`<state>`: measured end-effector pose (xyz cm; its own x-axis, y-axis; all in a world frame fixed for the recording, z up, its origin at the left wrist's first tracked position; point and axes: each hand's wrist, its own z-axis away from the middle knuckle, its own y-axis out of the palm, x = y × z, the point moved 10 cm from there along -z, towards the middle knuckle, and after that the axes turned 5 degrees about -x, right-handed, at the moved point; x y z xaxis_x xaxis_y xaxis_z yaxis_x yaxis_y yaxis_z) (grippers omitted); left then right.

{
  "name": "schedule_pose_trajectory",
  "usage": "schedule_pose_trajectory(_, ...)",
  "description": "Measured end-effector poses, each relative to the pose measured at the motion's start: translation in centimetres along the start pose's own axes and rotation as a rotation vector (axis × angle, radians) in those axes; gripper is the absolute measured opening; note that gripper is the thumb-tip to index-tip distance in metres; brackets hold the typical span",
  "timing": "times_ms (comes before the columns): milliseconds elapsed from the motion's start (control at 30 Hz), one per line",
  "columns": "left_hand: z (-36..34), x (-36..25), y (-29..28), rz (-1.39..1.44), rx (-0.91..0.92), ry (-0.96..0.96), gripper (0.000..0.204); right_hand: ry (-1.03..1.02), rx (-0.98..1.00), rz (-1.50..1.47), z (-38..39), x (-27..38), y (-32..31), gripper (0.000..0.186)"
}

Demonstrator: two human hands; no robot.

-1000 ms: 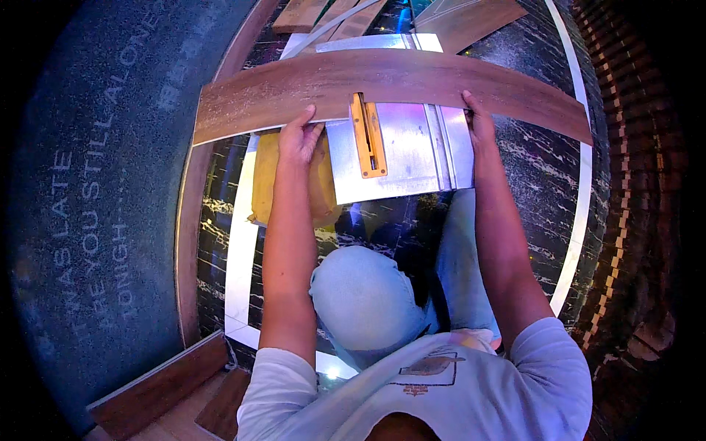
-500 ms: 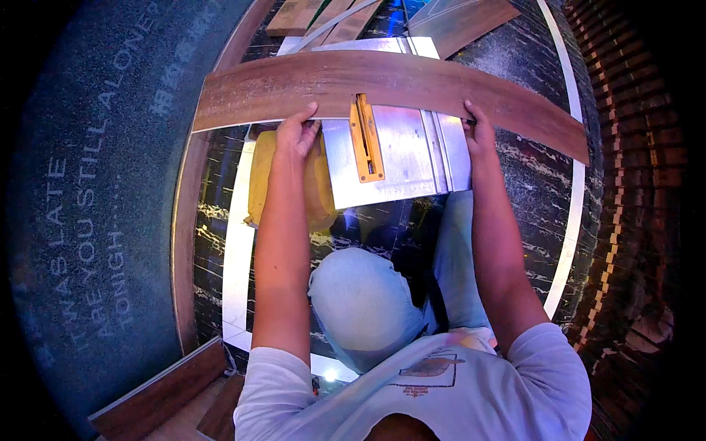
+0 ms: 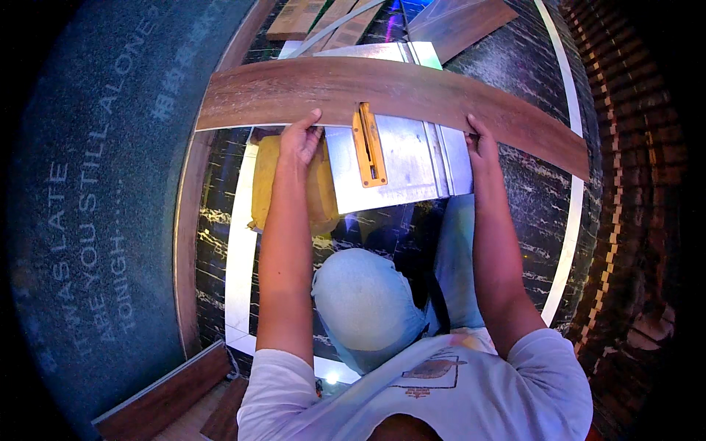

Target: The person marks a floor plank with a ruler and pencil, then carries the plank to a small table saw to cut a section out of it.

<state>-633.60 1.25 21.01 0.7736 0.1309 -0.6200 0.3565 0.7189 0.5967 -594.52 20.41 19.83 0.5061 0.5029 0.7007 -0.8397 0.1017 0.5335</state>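
Observation:
A long brown wood-grain plank (image 3: 419, 92) lies crosswise over a silver metal saw table (image 3: 408, 165). My left hand (image 3: 300, 140) grips the plank's near edge left of the table's middle, thumb on top and fingers curled below. On the same edge, by the table's right side, my right hand (image 3: 482, 140) grips with the thumb on top; its fingers are partly hidden under the plank. Between the hands, a yellow slotted insert (image 3: 377, 151) is set in the metal top. Its far end meets a narrow notch in the plank's near edge. No blade can be made out clearly.
A yellow case-like block (image 3: 268, 184) stands beside the table's left side. Planks (image 3: 294, 18) and a wide brown board (image 3: 471, 26) lie beyond the table. More brown boards (image 3: 165, 397) are at lower left. A dark blue carpet with pale lettering (image 3: 95, 220) spreads along the left.
The whole view has shifted slightly, with the table and plank lower in the picture. Both hands keep their grip at about the same spots on the plank.

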Motion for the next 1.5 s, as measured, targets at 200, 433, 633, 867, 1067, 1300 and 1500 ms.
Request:
schedule_pose_trajectory(200,0.0,0.0,0.8,0.053,0.052,0.058,0.04,-0.003,0.03,0.013,0.0,0.1,0.1,0.018)
schedule_pose_trajectory(433,-2.5,-0.7,0.2,-0.052,-0.057,0.069,0.036,0.002,0.021,-0.019,-0.1,0.2,2.2,0.015)
schedule_pose_trajectory(633,-2.9,-0.3,0.2,-0.026,-0.023,0.035,0.034,-0.011,0.004,-0.027,0.0,0.3,1.9,0.013)
schedule_pose_trajectory(867,-0.9,0.2,0.6,-0.034,-0.044,0.027,0.029,0.004,-0.023,-0.022,0.2,0.2,0.7,0.012)
schedule_pose_trajectory(1067,-0.5,0.0,-0.2,-0.063,-0.052,0.016,0.029,0.024,0.009,-0.035,0.8,-0.1,1.0,0.012)
schedule_pose_trajectory(1300,0.3,0.3,0.1,-0.009,-0.016,0.03,0.033,0.002,-0.028,-0.025,0.4,0.0,0.0,0.012)
schedule_pose_trajectory(1500,0.7,0.4,0.2,0.007,-0.035,0.066,0.04,0.009,-0.029,-0.029,0.5,0.1,-0.5,0.012)
